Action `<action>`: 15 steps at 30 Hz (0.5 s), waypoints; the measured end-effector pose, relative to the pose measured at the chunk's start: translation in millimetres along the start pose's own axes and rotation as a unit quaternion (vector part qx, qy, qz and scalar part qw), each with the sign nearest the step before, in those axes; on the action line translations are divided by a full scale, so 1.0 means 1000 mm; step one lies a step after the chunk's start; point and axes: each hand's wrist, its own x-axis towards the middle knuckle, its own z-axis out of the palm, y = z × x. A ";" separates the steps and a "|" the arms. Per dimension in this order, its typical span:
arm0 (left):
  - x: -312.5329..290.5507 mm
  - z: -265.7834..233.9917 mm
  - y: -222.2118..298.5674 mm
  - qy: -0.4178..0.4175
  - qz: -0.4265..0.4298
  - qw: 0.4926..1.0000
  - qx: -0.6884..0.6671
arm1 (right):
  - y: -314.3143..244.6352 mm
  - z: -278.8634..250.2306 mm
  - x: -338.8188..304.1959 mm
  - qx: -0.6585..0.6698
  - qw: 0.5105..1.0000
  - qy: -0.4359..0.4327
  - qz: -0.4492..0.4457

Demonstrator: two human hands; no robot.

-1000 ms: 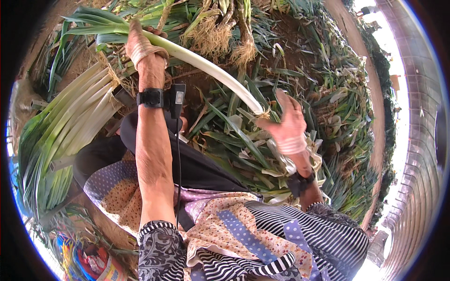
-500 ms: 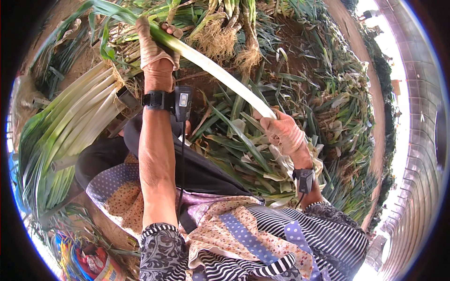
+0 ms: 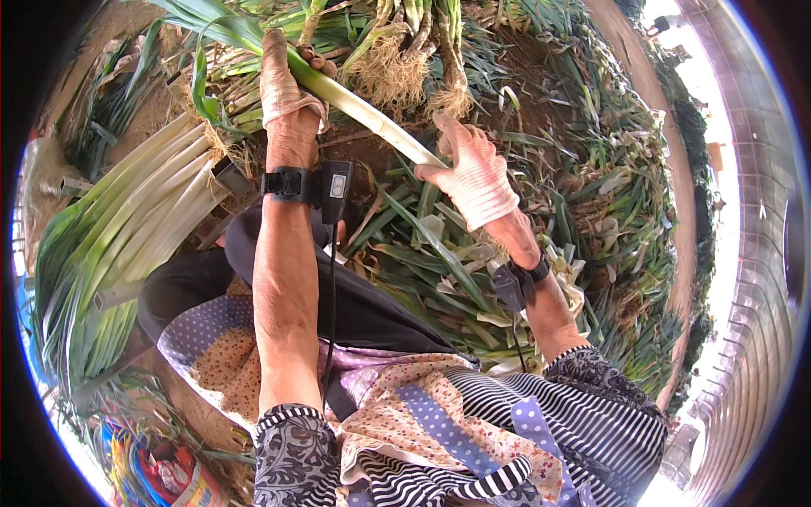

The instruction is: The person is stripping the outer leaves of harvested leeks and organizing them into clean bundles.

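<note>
A long leek [image 3: 376,124] slants across in front of me, its white stem running down to the right and its green leaves [image 3: 207,21] up to the left. My left hand [image 3: 287,84], in a worn fingerless-looking glove, is closed round it where white turns green. At the pale lower end, my right hand [image 3: 475,173], gloved alike, has its fingers stretched and the thumb apart. The thumb lies beside the stem's tip; whether they touch I cannot tell.
A bundle of cleaned leeks [image 3: 144,203] lies on a metal frame [image 3: 114,296] at left. Rooted leeks [image 3: 393,68] lie at the far side. Stripped leaves [image 3: 448,270] heap up in the middle and right. A colourful bucket [image 3: 182,477] stands at lower left.
My right hand has come off its grip on the leek's white end, opening and moving up and left. The leek has shifted slightly; my left hand still holds it.
</note>
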 end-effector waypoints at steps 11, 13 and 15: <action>0.002 -0.003 0.005 -0.021 0.004 1.000 -0.002 | 0.001 0.013 0.006 0.054 0.998 -0.009 0.003; 0.001 -0.003 0.006 -0.020 0.001 1.000 -0.005 | -0.001 0.011 0.008 0.064 0.998 -0.029 0.007; 0.000 -0.003 0.006 -0.020 -0.002 1.000 -0.008 | -0.001 0.012 0.007 0.073 0.996 -0.049 0.011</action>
